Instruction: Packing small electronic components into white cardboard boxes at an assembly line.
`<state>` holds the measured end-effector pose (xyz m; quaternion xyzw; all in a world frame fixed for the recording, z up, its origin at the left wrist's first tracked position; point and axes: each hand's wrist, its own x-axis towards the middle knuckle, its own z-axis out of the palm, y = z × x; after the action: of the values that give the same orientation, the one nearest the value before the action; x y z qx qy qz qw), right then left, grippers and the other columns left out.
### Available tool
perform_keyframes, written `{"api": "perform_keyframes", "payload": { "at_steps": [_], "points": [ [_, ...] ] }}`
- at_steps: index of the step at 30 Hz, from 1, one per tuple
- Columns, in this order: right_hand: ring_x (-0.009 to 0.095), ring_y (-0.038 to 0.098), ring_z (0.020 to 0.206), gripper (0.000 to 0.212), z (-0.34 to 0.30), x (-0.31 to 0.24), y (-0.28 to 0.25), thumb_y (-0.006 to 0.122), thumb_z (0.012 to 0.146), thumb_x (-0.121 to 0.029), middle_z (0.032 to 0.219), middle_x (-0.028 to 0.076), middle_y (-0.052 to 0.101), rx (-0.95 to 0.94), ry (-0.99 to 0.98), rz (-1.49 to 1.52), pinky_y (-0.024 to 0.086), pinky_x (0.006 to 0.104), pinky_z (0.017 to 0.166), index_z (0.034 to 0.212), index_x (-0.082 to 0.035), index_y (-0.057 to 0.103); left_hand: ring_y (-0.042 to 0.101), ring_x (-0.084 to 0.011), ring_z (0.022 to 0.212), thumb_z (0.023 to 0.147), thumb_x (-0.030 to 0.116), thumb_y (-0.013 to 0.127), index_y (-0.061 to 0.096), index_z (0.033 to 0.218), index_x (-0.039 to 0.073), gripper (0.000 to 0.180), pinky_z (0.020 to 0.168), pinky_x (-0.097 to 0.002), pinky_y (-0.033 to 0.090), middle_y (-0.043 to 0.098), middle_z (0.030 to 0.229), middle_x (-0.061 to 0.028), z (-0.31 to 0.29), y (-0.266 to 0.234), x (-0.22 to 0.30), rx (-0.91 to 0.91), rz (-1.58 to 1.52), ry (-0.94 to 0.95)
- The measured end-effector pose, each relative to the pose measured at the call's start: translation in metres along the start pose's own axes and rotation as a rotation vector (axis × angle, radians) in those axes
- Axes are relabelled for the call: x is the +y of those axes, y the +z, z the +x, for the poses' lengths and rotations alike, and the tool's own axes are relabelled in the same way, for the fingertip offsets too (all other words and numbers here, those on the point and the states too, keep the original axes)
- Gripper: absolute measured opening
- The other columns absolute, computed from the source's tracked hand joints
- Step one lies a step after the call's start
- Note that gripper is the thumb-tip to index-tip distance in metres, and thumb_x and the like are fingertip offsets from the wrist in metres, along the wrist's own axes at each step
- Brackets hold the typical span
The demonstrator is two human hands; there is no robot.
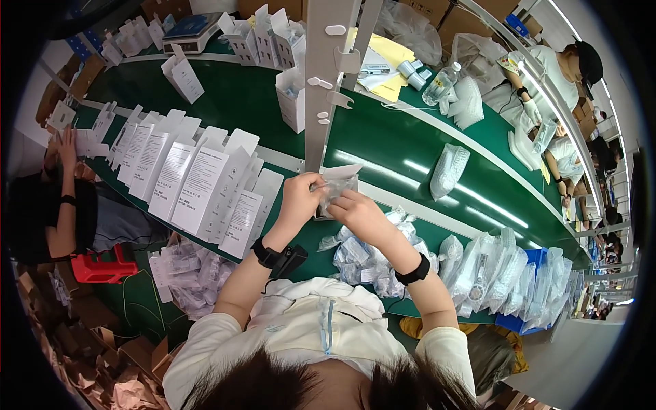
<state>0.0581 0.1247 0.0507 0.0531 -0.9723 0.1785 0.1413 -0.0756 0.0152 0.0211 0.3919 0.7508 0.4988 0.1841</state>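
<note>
Nearest the camera, a clear pouch (336, 190) is held over the worktop (383, 147), pinched by the left hand (301, 198) and right hand (355, 208), apparently for opening. More pouches (362, 256) are piled just beneath; flat white cartons (198, 181) are fanned leftward, within reach.

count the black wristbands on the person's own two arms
2: one wristband on the left wrist, carrying a small black device, and one wristband on the right wrist. None seem hidden.
</note>
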Motion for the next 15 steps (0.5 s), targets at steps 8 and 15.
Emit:
{"api": "perform_keyframes", "payload": {
  "at_steps": [8, 15],
  "points": [
    [0.027, 0.043, 0.113, 0.079, -0.023, 0.011, 0.039, 0.079, 0.055, -0.021, 0.117, 0.013, 0.045, 0.398, 0.361, 0.21, 0.034, 0.0379, 0.096, 0.123, -0.008, 0.04, 0.017, -0.0364, 0.129, 0.07, 0.001, 0.062, 0.041, 0.123, 0.008, 0.058, 0.102, -0.0489, 0.02, 0.022, 0.139, -0.0172, -0.041, -0.064, -0.033, -0.023, 0.627, 0.197],
    [0.025, 0.04, 0.116, 0.094, -0.015, 0.053, 0.047, 0.078, 0.059, -0.014, 0.125, 0.016, 0.04, 0.326, 0.69, 0.827, 0.036, 0.0367, 0.095, 0.133, -0.007, 0.022, 0.004, -0.0399, 0.132, 0.061, -0.011, 0.054, 0.036, 0.13, 0.013, 0.075, 0.095, -0.0658, 0.011, 0.006, 0.144, -0.0179, -0.09, -0.044, -0.098, -0.322, 0.97, -0.012]
  ]
}}
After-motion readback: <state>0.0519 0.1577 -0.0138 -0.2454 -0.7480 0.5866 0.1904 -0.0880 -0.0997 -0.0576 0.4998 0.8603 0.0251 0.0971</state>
